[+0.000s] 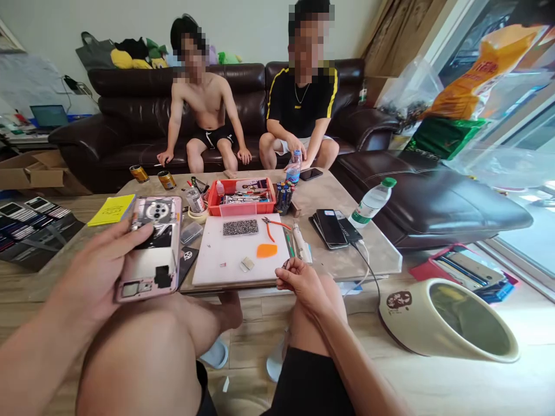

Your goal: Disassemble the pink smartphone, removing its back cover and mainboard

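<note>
My left hand [106, 248] grips a pink smartphone [141, 260] with its back cover off, so the camera ring, battery and inner parts show. The thumb lies across the phone's inner face. Over the table's front edge, my right hand [299, 283] is closed in a pinch; a small dark bit shows at the fingertips, too small to name. Between the hands lies a white work mat [234, 254] bearing a tray of small screws [240, 227], an orange pry pick [266, 250], orange-handled pliers [269, 230] and a small clear piece [247, 264].
Behind the mat stands a red toolbox [212, 199] beside a screwdriver holder [284, 197]. Stacked phones [332, 226] with cables and a water bottle [373, 202] are on the right. Two people sit on the sofa [130, 110] opposite. A cream bin [407, 312] stands on the floor.
</note>
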`<action>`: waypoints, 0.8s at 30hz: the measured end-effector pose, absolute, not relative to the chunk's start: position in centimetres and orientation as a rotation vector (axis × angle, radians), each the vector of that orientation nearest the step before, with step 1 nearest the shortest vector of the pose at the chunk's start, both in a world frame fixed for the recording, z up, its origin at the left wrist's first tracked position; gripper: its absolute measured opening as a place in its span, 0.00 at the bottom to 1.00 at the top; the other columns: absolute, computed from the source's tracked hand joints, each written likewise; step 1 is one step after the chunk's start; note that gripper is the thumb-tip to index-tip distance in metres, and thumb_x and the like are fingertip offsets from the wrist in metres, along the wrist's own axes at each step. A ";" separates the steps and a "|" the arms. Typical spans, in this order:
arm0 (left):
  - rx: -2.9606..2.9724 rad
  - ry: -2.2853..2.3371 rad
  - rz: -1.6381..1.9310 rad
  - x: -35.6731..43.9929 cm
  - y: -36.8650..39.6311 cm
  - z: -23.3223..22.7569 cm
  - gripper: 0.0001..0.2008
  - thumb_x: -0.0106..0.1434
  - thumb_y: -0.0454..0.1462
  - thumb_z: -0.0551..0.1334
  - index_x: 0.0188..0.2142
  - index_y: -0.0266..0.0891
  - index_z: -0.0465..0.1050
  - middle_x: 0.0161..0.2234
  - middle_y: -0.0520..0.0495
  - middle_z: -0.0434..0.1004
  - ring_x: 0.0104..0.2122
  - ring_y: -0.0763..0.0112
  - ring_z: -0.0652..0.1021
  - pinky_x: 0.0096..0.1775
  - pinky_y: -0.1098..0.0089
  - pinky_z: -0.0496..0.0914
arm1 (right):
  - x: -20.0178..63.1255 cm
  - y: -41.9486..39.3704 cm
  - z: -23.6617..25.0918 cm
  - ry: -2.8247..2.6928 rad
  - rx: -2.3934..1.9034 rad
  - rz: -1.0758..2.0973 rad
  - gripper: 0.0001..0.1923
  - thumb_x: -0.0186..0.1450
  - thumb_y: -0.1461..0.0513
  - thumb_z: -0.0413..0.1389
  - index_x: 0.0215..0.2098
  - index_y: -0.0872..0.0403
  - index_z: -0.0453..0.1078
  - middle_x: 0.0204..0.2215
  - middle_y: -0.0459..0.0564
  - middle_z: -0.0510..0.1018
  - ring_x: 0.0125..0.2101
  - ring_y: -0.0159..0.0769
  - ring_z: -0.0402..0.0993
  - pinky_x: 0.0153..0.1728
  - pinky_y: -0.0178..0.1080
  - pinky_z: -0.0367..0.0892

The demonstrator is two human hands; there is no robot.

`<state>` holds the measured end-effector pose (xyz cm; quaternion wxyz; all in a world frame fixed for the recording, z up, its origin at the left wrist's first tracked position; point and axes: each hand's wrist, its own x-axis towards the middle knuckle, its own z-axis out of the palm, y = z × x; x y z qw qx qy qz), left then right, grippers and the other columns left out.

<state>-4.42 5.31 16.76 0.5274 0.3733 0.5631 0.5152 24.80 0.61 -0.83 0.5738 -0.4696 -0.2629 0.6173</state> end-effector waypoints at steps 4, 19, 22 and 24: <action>0.793 1.265 1.131 -3.1 10.6 10.8 0.23 0.59 0.32 0.68 0.55 0.43 0.74 0.31 0.50 0.85 0.22 0.62 0.83 0.22 0.62 0.80 | 25.6 4.2 -1.0 -0.819 -1.266 1.346 0.28 0.51 0.46 0.75 0.27 0.52 0.64 0.18 0.40 0.72 0.19 0.30 0.72 0.24 0.33 0.70; 0.469 1.225 1.005 0.1 13.3 -1.6 0.21 0.59 0.32 0.71 0.52 0.42 0.78 0.37 0.44 0.86 0.27 0.59 0.85 0.25 0.65 0.80 | 27.0 11.1 -2.3 -0.624 -1.071 1.524 0.29 0.60 0.45 0.69 0.22 0.53 0.60 0.18 0.36 0.60 0.15 0.22 0.51 0.18 0.31 0.67; 0.445 1.248 0.984 -0.8 12.7 -1.9 0.22 0.60 0.34 0.70 0.55 0.45 0.76 0.39 0.44 0.86 0.26 0.58 0.84 0.23 0.61 0.79 | 26.3 10.6 -2.5 -0.617 -1.049 1.533 0.26 0.60 0.46 0.70 0.26 0.53 0.63 0.23 0.38 0.65 0.20 0.24 0.57 0.23 0.33 0.70; 0.416 1.231 0.972 -1.1 12.2 -2.1 0.23 0.59 0.36 0.71 0.54 0.44 0.75 0.36 0.44 0.86 0.24 0.56 0.83 0.23 0.59 0.79 | 25.7 10.4 -2.6 -0.624 -1.042 1.536 0.26 0.60 0.46 0.71 0.27 0.53 0.65 0.26 0.40 0.66 0.23 0.25 0.59 0.27 0.33 0.71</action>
